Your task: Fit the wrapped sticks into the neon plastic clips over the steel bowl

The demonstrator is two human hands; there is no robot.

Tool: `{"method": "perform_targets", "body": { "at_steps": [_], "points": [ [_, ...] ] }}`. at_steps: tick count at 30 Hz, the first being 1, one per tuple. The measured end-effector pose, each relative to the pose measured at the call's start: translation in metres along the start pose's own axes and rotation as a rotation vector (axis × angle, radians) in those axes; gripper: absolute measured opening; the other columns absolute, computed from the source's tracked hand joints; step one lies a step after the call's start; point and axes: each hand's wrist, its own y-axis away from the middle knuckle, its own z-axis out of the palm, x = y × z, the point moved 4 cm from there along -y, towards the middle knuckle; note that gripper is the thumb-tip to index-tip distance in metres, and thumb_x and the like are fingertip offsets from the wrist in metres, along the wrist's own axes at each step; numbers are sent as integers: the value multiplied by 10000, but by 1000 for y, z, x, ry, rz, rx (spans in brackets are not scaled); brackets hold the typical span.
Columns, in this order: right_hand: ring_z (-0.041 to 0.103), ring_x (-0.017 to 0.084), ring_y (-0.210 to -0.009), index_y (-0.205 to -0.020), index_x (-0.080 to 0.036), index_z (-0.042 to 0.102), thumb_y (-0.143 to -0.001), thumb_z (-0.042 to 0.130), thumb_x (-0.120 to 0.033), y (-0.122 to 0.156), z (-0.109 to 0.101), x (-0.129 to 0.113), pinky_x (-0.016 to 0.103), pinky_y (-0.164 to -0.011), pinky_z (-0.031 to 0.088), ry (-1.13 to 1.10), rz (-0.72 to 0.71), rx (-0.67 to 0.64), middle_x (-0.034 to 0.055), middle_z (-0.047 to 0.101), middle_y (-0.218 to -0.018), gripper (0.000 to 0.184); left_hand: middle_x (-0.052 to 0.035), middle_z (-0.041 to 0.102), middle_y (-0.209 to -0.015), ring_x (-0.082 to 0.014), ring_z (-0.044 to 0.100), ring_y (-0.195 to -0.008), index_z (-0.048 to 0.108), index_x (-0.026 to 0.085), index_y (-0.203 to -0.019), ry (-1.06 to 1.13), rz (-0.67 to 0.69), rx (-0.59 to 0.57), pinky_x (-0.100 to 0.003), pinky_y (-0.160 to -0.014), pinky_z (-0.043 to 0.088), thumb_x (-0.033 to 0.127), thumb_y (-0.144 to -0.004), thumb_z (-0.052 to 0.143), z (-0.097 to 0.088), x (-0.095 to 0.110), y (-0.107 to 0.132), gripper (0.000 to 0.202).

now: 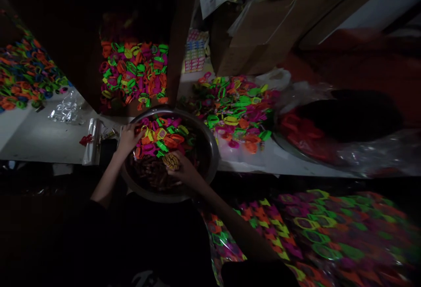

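A wide metal basin sits at the table's front edge. Its back half carries a heap of bright plastic toy watches in orange, pink, green and yellow; many thin brown sticks lie in its front half. At the basin's left side, my left hand rests against the edge of the watch heap, thumb and fingers apart. My right hand is closed round a bundle of yellow-and-brown sticks, held over the basin. The dim light hides what kind of sticks these are.
Behind the basin stands an open cardboard box of toy watches. A loose watch pile lies to the right, before another carton. A plastic-lined basin is farther right. Bagged watches sit lower right; a clear plastic roll lies left.
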Motion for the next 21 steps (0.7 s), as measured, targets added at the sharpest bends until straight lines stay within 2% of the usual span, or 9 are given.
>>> {"method": "perform_targets", "body": {
  "at_steps": [2, 4, 6, 8, 13, 16, 19, 21],
  "points": [
    [550, 212, -912, -998, -181, 559, -612, 670, -195, 2, 0, 0, 339, -814, 438, 149, -69, -44, 66, 561, -987, 401, -107, 643, -1022, -258, 547, -1006, 625, 156, -989, -97, 8, -50, -412, -936, 391, 373, -854, 552, 11, -11, -12, 266],
    [561, 227, -949, -1056, -183, 549, -632, 663, -179, 3, 2, 1, 352, -835, 442, 249, -100, -88, 86, 575, -1029, 439, -115, 647, -996, -267, 541, -995, 641, 154, -917, -125, 28, -55, -410, -921, 388, 357, -846, 560, 15, -13, -17, 230],
    [567, 233, -990, -1102, -185, 528, -658, 647, -175, 4, 1, 2, 359, -854, 447, 299, -114, -90, 97, 586, -1069, 460, -110, 645, -968, -264, 539, -981, 639, 155, -873, -83, 31, -36, -397, -901, 392, 363, -829, 577, 11, -9, -17, 221],
    [573, 234, -1009, -1110, -178, 518, -676, 634, -175, 4, -3, 1, 361, -864, 452, 314, -116, -55, 103, 596, -1086, 448, -78, 642, -910, -234, 556, -919, 624, 162, -847, 41, 27, -80, -360, -853, 413, 383, -816, 582, 6, -2, -13, 227],
    [594, 236, -997, -1126, -180, 500, -698, 618, -196, 1, -18, -4, 371, -872, 464, 330, -102, 49, 95, 622, -1055, 445, 5, 595, -753, -141, 547, -681, 564, 170, -805, 331, 5, -384, -261, -646, 419, 415, -773, 578, 6, 27, 12, 247],
    [584, 241, -1024, -1131, -185, 493, -688, 615, -186, -1, -26, -9, 378, -890, 460, 353, -120, 69, 96, 613, -1075, 459, 3, 604, -767, -141, 557, -696, 558, 172, -826, 373, -9, -464, -260, -647, 424, 373, -753, 589, 10, 44, 32, 216],
    [546, 252, -1087, -1121, -186, 495, -684, 612, -171, -1, -32, -16, 391, -910, 451, 388, -172, 88, 117, 567, -1136, 453, -20, 639, -874, -159, 593, -773, 570, 176, -922, 409, -21, -545, -273, -688, 451, 342, -750, 605, 15, 58, 47, 241],
    [536, 252, -1095, -1116, -192, 496, -697, 601, -163, 1, -34, -19, 395, -909, 452, 413, -198, 92, 121, 550, -1142, 433, -35, 649, -951, -171, 607, -820, 572, 183, -988, 433, -16, -529, -284, -711, 461, 371, -781, 597, 13, 65, 52, 280]
  ]
}}
